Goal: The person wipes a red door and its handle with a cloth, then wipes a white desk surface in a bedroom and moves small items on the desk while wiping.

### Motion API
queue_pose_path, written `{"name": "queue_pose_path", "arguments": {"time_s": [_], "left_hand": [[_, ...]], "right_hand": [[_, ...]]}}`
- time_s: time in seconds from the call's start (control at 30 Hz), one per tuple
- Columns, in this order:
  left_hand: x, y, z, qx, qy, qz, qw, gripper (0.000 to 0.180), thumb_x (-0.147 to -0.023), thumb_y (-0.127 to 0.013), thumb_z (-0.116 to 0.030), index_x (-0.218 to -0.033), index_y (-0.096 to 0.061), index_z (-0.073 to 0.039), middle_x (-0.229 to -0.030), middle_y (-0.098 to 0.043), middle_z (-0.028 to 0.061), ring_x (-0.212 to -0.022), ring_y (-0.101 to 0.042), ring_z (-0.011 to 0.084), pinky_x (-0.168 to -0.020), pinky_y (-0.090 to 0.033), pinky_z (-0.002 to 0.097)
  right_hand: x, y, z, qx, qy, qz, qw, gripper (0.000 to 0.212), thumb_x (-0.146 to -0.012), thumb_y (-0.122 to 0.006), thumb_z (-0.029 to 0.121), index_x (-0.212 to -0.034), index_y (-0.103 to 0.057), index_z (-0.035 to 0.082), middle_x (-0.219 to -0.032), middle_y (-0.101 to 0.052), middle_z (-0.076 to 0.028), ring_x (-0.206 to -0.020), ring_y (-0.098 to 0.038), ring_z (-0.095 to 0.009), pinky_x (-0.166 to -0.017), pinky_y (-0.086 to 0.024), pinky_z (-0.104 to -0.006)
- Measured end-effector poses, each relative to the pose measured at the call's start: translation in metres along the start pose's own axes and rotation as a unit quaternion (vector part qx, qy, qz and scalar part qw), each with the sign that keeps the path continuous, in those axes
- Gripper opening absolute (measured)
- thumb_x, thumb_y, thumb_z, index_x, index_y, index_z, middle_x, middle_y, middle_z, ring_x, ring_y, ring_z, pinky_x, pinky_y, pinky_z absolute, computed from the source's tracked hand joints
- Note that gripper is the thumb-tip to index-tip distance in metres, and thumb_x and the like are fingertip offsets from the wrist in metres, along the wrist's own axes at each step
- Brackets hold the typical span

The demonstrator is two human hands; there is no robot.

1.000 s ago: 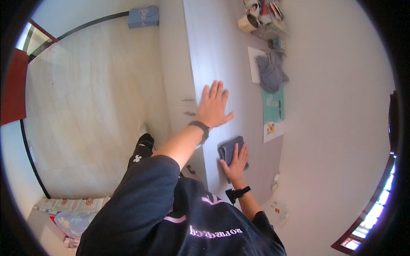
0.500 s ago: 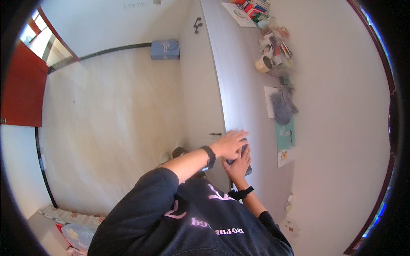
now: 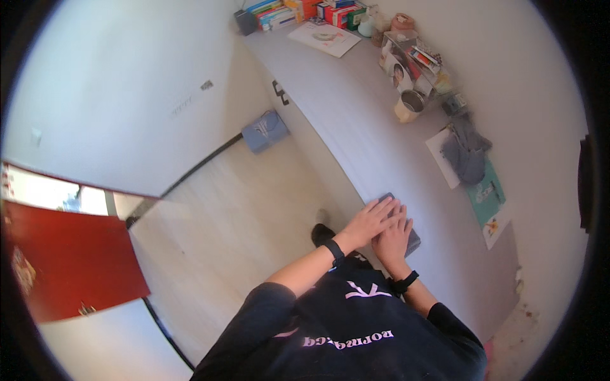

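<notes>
A dark grey, flat oblong object (image 3: 413,243) lies on the pale desk near its front edge, mostly covered by my hands; its exact kind does not show. My left hand (image 3: 368,223) reaches across from the left and rests on its far part, fingers stretched out. Against it lies my right hand (image 3: 392,242), palm down on the nearer part, with its fingers extended. The fingertips of the two hands meet and partly overlap. Each wrist wears a black band. One end of the object sticks out beyond the left fingers, the other beside the right hand.
The desk (image 3: 330,105) runs away to the far left. Along the wall stand a cream cup (image 3: 408,106), a clear organizer with small items, grey cloth (image 3: 467,152), a teal booklet (image 3: 488,190) and several books (image 3: 276,14). A blue box (image 3: 265,131) sits on the floor.
The whole view has swung round, so the desk now slants and more of its far end shows. My hands stay on the dark object, their fingers now closer together and overlapping.
</notes>
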State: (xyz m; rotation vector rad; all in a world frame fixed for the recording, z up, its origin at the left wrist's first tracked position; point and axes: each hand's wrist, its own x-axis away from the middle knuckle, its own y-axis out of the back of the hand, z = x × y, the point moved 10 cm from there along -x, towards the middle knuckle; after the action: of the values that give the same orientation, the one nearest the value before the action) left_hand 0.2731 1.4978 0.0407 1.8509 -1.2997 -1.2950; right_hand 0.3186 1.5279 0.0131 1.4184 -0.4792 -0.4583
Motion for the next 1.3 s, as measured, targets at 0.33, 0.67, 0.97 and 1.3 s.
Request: {"name": "queue_pose_path", "arguments": {"time_s": [0.33,0.67,0.97,1.3], "left_hand": [[-0.017,0.033,0.169,-0.057,0.033,0.037,0.997,0.052,-0.083,-0.054,-0.014,-0.134,-0.046,-0.003,-0.140,-0.046,0.0148,-0.133,-0.039,0.0313,-0.109,-0.029,0.0485],[-0.030,0.085,0.274,-0.023,0.031,-0.013,0.999,0.055,-0.081,-0.053,-0.010,-0.133,-0.043,0.005,-0.140,-0.044,0.0220,-0.133,-0.039,0.0344,-0.111,-0.029,0.0458],[-0.052,0.132,0.414,-0.034,0.023,0.028,0.999,0.057,-0.081,-0.054,-0.008,-0.135,-0.042,0.003,-0.142,-0.041,0.0195,-0.135,-0.035,0.0316,-0.113,-0.024,0.0449],[-0.066,0.178,0.552,-0.045,0.120,0.126,0.984,0.065,-0.084,-0.053,-0.010,-0.144,-0.029,-0.002,-0.153,-0.026,0.0142,-0.143,-0.022,0.0285,-0.115,-0.017,0.0476]], "right_hand": [[-0.137,-0.001,0.088,-0.043,0.039,-0.023,0.998,0.076,-0.077,-0.065,0.022,-0.143,-0.034,0.003,-0.152,-0.024,-0.022,-0.139,-0.022,-0.043,-0.105,-0.022,-0.0664],[-0.234,-0.010,0.148,-0.013,0.019,-0.015,1.000,0.070,-0.080,-0.060,0.019,-0.143,-0.036,0.003,-0.152,-0.025,-0.020,-0.139,-0.024,-0.043,-0.104,-0.023,-0.0661],[-0.360,-0.015,0.227,-0.003,0.009,-0.077,0.997,0.074,-0.075,-0.065,0.018,-0.141,-0.037,0.002,-0.152,-0.026,-0.020,-0.138,-0.025,-0.043,-0.103,-0.025,-0.0667],[-0.482,-0.019,0.301,0.001,0.002,-0.065,0.998,0.071,-0.080,-0.060,0.022,-0.144,-0.033,0.005,-0.149,-0.031,-0.019,-0.134,-0.031,-0.042,-0.099,-0.029,-0.0650]]}}
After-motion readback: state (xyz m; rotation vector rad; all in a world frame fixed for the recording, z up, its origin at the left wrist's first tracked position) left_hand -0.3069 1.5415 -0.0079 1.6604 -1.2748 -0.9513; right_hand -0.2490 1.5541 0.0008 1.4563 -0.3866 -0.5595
